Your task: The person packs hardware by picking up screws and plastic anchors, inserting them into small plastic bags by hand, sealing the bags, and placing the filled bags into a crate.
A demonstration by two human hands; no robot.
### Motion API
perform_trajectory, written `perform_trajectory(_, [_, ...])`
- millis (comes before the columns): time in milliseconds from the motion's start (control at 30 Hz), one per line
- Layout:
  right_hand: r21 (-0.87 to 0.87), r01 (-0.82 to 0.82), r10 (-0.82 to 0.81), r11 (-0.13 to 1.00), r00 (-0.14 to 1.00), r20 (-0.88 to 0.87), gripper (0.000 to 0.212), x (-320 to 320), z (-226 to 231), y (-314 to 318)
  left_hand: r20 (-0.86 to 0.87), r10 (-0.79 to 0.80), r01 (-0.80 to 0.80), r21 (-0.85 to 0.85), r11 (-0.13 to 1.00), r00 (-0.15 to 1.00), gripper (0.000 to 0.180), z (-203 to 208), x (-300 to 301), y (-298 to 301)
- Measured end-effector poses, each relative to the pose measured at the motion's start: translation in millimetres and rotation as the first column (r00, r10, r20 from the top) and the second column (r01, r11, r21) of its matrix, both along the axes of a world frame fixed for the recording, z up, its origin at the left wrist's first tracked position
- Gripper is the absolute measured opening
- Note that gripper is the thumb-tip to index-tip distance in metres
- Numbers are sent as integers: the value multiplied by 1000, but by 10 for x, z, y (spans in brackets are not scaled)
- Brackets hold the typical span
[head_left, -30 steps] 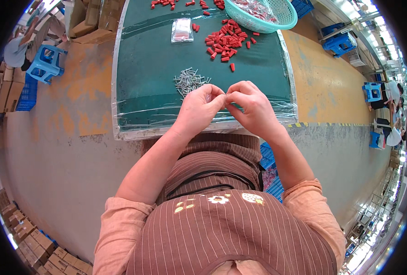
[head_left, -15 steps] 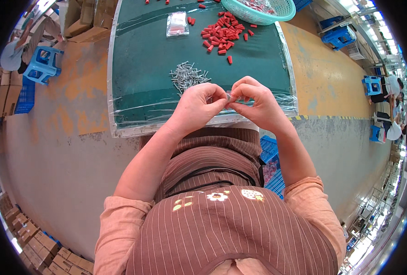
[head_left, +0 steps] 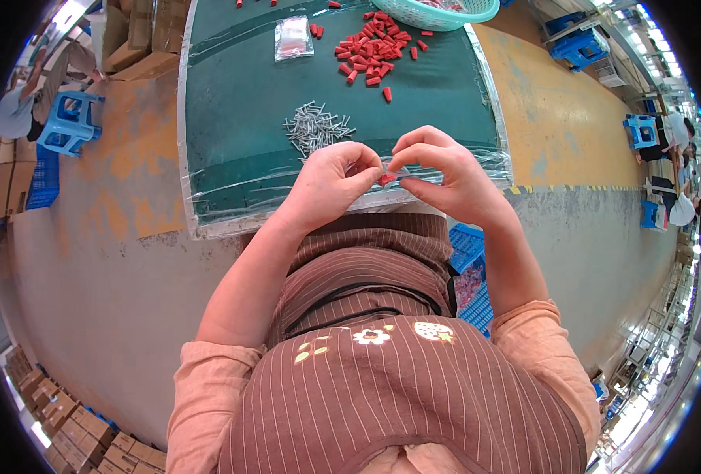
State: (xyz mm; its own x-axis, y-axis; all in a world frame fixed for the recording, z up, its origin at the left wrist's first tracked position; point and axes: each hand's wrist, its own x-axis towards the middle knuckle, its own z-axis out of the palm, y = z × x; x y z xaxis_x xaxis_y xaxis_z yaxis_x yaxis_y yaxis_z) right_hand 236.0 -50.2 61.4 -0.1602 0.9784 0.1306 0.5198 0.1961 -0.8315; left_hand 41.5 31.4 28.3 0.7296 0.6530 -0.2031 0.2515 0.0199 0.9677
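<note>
Above the near edge of the table, my left hand (head_left: pixel 336 178) is closed, its thumb and fingertips pinching a small clear plastic bag (head_left: pixel 399 171). A red piece (head_left: pixel 386 180) shows at the bag, just below the fingertips. From the other side, my right hand (head_left: pixel 444 170) has curled fingers and thumb at the same bag's edge; its exact grip is partly hidden. Just beyond my left hand lies a heap of silver screws (head_left: pixel 315 129). Farther off is a pile of red tapered plugs (head_left: pixel 373 51), with a filled clear bag (head_left: pixel 293 38) to its left.
The green-topped table (head_left: pixel 232 118) has clear film along its near edge. A light-green basket (head_left: pixel 437 17) stands at its far right. Blue crates (head_left: pixel 467 253) sit below the near right corner. A blue stool (head_left: pixel 71 118) and cardboard boxes (head_left: pixel 153 39) are on the left.
My right hand's thumb and index finger have spread somewhat and moved slightly right. The red piece now shows below my left fingertips. The table has shifted slightly left and up in view.
</note>
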Motion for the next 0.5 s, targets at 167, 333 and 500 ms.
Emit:
perform_trajectory(167, [-15, -126, 125, 992, 957, 260, 14, 17, 80, 69, -45, -75, 76, 17, 997, 996, 10, 33, -14, 36])
perform_trajectory(333, [-15, -112, 112, 994, 948, 298, 14, 137, 100, 72, -53, -73, 73, -13, 997, 996, 9, -50, -40, 31])
perform_trajectory(500, [-111, 119, -121, 987, 992, -17, 17, 22, -70, -37, 15, 58, -55, -150, 987, 998, 9, -201, -30, -18])
